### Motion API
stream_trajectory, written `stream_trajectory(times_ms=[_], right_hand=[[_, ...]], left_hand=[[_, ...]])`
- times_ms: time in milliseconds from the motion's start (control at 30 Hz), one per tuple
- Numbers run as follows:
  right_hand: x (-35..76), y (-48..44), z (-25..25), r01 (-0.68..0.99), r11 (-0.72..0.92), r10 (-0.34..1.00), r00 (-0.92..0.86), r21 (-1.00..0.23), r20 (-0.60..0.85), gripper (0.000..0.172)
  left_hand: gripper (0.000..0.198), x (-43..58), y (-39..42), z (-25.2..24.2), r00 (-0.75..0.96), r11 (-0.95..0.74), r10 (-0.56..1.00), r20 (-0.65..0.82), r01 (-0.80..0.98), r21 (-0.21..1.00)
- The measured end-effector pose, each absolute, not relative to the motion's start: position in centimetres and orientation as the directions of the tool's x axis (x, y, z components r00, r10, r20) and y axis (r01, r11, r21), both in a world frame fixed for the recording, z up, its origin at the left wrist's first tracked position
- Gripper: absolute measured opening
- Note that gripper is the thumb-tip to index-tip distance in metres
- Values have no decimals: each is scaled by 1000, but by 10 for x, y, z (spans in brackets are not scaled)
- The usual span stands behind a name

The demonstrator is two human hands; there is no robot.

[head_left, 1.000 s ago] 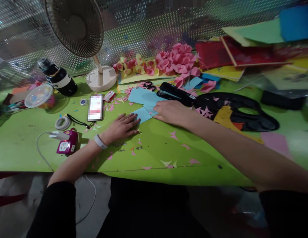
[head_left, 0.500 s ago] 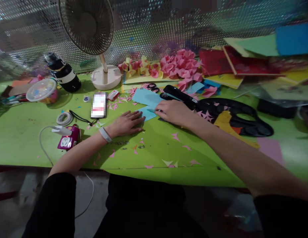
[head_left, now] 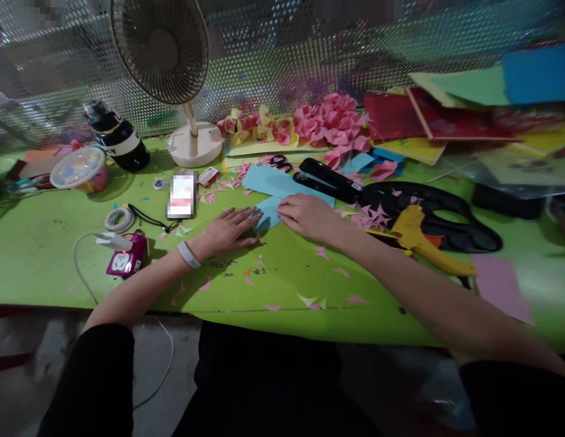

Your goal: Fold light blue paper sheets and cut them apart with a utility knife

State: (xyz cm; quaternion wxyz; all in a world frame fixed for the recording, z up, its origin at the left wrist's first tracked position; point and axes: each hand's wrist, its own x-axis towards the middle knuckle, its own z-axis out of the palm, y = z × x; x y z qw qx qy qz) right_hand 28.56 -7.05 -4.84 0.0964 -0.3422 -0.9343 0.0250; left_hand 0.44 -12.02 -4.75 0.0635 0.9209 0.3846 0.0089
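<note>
A small light-blue paper piece (head_left: 267, 213) lies on the green table between my two hands. My left hand (head_left: 230, 230) is flat and open, its fingers stretched to the left edge of that paper. From the right, my right hand (head_left: 303, 213) has curled fingers closed on the paper's other side; its fingertips are partly hidden. A larger light-blue sheet (head_left: 275, 181) lies just behind the small piece. The black stapler (head_left: 330, 179) rests behind my right hand, and black-handled scissors (head_left: 281, 162) lie farther back.
A yellow glue gun (head_left: 412, 233) and black palette (head_left: 473, 221) sit right of my right forearm. Pink paper flowers (head_left: 332, 121) are heaped at the back beside a fan (head_left: 195, 145). A phone (head_left: 181, 194), tape roll (head_left: 119, 219) and purple power adapter (head_left: 127, 255) lie to the left.
My right hand has shifted slightly left and toward me along the small blue paper. My left hand has moved a little left and stays flat.
</note>
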Motion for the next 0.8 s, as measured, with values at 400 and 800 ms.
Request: stream_trajectory(times_ms=[400,800], right_hand=[[278,-94,-71,699,700,701,-712,-148,-43,84],[277,-115,-68,663,703,665,-741,-257,-93,90]], left_hand=[[89,6,-148,-50,673,-671,736,-69,739,56],[92,7,-173,-48,625,-626,777,-78,780,19]])
